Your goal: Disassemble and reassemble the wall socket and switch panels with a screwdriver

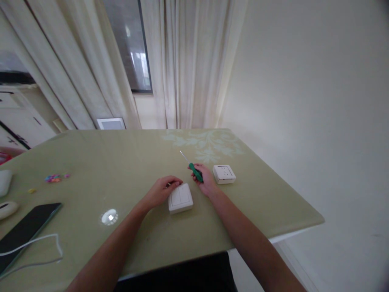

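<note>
In my right hand (203,176) is a screwdriver (195,172) with a green handle, its thin metal shaft pointing up and left over the table. My left hand (165,188) grips the upper left edge of a white wall switch (180,198), which lies on the table with its broad rocker plates facing up. The thumb rests on the near side of that edge, and the other fingers curl over the far side. Just right of my right hand sits a white wall socket (224,174) in its box, holes facing up.
A dark tablet or phone (28,227) with a white cable (57,243) lies at the left. Farther back are small colourful bits (54,178) and a yellow piece (31,190). The green tabletop (106,162) meets a white wall (304,101) on the right; curtains (188,69) hang behind.
</note>
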{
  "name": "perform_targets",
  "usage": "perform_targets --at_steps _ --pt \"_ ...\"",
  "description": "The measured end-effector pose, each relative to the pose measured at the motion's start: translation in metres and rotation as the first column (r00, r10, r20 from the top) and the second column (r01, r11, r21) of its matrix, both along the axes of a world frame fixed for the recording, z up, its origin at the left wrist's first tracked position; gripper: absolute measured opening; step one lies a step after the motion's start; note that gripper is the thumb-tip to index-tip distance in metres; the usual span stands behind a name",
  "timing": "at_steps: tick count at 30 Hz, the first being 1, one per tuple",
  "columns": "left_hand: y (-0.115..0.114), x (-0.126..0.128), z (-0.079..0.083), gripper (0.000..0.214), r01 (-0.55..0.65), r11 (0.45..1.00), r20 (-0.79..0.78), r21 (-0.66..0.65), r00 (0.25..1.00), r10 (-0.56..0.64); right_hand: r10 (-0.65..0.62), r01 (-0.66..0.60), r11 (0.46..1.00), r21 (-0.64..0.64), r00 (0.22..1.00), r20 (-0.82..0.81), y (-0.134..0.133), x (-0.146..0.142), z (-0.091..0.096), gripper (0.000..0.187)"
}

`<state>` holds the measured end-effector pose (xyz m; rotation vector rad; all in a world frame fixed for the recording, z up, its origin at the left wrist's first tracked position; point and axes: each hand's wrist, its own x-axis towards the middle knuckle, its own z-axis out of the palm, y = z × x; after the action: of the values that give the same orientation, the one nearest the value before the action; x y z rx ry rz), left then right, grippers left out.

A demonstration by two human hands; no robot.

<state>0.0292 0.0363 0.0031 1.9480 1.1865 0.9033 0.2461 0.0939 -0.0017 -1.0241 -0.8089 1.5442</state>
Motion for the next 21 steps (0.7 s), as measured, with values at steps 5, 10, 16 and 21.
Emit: perform_targets --at_steps 5,10,16,21 --pt "0.000 0.001 0.001 0.035 -0.011 1.000 0.008 0.000 1.000 0.011 0.018 -0.027 0.989 0.147 0.998 0.059 -0.003 -0.001 0.004 0.026" --pt "0.001 0.001 0.000 0.034 -0.017 1.000 0.009 0.003 1.000 0.017 -0.015 -0.065 0.949 0.307 0.968 0.252 -0.008 -0.003 0.007 0.024" --pt "0.001 0.001 -0.002 0.033 -0.026 1.000 0.014 0.012 1.000 0.026 -0.100 -0.131 0.898 0.419 0.868 0.486 -0.012 -0.003 0.005 0.008" --pt "0.000 0.000 0.000 0.029 -0.018 1.000 0.007 0.023 1.000 0.017 -0.137 -0.177 0.872 0.457 0.808 0.574 -0.013 -0.003 0.005 0.010"
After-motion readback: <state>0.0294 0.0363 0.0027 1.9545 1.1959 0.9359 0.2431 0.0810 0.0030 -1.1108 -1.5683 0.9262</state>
